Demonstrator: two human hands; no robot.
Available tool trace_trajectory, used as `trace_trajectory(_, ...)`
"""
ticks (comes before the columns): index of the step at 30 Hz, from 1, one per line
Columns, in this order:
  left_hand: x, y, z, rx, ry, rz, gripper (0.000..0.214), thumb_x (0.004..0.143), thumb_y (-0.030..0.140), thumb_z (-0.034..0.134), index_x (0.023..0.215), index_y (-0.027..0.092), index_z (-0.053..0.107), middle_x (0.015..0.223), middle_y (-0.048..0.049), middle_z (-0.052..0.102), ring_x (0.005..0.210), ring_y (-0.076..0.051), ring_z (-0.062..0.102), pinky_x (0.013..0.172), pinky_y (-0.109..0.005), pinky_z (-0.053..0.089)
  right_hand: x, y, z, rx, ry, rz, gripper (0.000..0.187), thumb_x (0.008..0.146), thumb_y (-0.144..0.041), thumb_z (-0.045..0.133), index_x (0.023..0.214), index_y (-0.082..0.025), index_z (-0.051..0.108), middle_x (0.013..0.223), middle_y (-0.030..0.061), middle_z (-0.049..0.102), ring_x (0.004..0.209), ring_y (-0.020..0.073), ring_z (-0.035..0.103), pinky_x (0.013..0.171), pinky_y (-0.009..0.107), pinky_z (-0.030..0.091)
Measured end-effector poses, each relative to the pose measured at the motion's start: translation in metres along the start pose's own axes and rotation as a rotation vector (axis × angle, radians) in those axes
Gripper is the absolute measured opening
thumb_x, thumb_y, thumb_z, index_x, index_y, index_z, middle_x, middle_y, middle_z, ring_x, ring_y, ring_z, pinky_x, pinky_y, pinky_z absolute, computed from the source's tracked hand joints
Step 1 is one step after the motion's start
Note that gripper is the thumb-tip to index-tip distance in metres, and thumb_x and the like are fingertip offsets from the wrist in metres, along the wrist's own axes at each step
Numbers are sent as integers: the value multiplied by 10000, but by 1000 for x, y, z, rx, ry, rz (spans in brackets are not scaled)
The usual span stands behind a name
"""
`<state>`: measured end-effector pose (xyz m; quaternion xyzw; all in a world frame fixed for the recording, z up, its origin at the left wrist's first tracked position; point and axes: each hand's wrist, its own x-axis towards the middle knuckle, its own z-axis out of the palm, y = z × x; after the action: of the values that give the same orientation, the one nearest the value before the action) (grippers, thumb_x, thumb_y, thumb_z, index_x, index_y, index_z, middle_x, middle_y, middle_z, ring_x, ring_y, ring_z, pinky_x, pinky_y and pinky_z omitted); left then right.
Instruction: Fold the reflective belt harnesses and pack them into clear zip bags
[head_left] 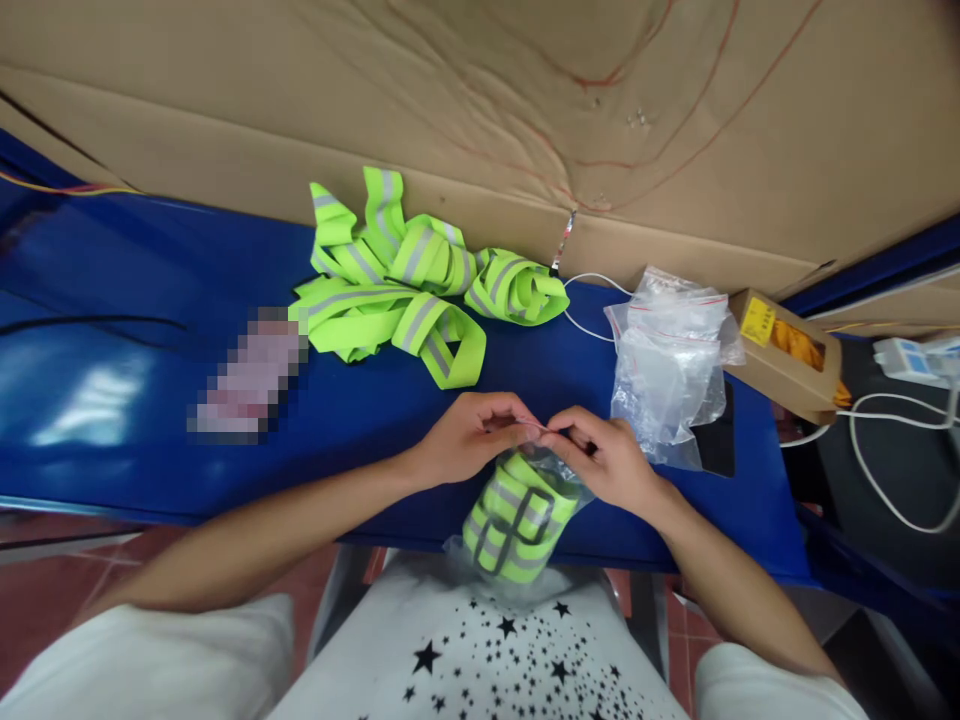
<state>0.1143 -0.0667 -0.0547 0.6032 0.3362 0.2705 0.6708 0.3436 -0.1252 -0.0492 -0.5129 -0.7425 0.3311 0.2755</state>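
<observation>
Brown cardboard (247, 90) backs a glossy blue table (150, 260), with reddish floor tiles (45, 570) showing below the near edge. Thumb and fingertips of the left hand (469, 440) are pinched together on the red-lined top edge of a clear bag (579, 488); those of the right hand (611, 462) pinch the same edge just beside them, so the two sets of fingertips nearly meet. Below the fingers, at the table's near edge, hangs the bag with a coiled lime-yellow band (491, 500) inside, grey-striped and fitted with a black buckle (536, 515). Close beneath it is a white shirt (375, 650) printed with black stars. Beyond the hands, more lime-yellow strips (442, 265) lie heaped near the cardboard. Left of that heap is a pinkish item (251, 385), too pixelated to identify. To the right lie loose plastic bags (667, 345), overlapping a dark flat object (718, 435). Just past them rests a cardboard box (806, 375) with a yellow label, and further right a white cable (862, 475) loops over a dark surface.
</observation>
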Motion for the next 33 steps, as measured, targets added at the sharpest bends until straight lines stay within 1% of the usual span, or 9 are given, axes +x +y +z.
trace_trajectory(5,2,11,-22,140,-94,69,253,963,360,682,1063,166,810,966,-71,835,823,-166,778,768,-249,614,1,3,-20,27,13,-36,245,1032,-441,627,1028,-219,729,692,-23,650,584,101,552,582,231,421)
trace_trajectory(9,-6,21,-22,424,-44,246,280,1042,345,566,1033,166,781,932,-60,821,823,-156,773,759,-220,591,-2,0,-29,-89,-1,-133,261,1021,-461,648,1033,-218,743,609,-45,586,519,93,489,549,234,388)
trace_trajectory(12,-11,29,-25,693,11,370,310,1078,355,505,1211,205,741,1179,-76,799,1088,-199,758,973,-279,578,-3,0,-39,-197,76,-171,264,1011,-467,665,972,-218,744,660,-25,661,523,94,524,562,242,411)
trace_trajectory(15,-13,39,-51,1017,160,416,468,1071,349,496,1514,205,544,1513,-145,616,1399,-286,594,1206,-447,454,1,4,-65,-295,224,-197,254,999,-464,680,940,-231,762,775,13,751,573,125,593,605,273,455)
trace_trajectory(19,-14,47,-110,1476,401,152,765,942,279,679,1632,161,373,1678,-246,371,1576,-453,325,1268,-709,217,20,18,-127,-479,463,-125,338,955,-555,704,901,-233,790,685,17,705,580,161,599,606,297,429)
trace_trajectory(21,-14,48,-136,1577,365,-44,869,897,290,730,1650,141,322,1625,-281,433,1523,-495,393,1208,-741,292,33,28,-158,-645,554,-38,416,984,-590,642,951,-207,802,709,51,712,606,174,606,614,309,398)
trace_trajectory(24,-14,50,-156,1640,310,-164,667,947,359,659,1541,118,474,1445,-266,612,1356,-471,578,1081,-622,490,50,41,-185,-741,609,-9,397,1009,-528,625,1034,-173,800,906,142,762,764,220,653,693,344,405)
trace_trajectory(28,-17,57,-149,1667,361,-43,476,955,260,568,1410,122,583,1365,-221,678,1280,-411,647,1042,-512,532,58,37,-172,-733,654,-95,335,1038,-438,576,1084,-165,765,1081,161,756,993,279,683,889,399,492)
trace_trajectory(33,-27,45,-108,1556,446,353,613,810,38,517,1413,117,589,1299,-196,703,1185,-369,694,1006,-476,552,52,6,-107,-499,461,-235,252,1055,-384,555,1076,-205,731,1055,105,747,1019,257,687,955,422,524)
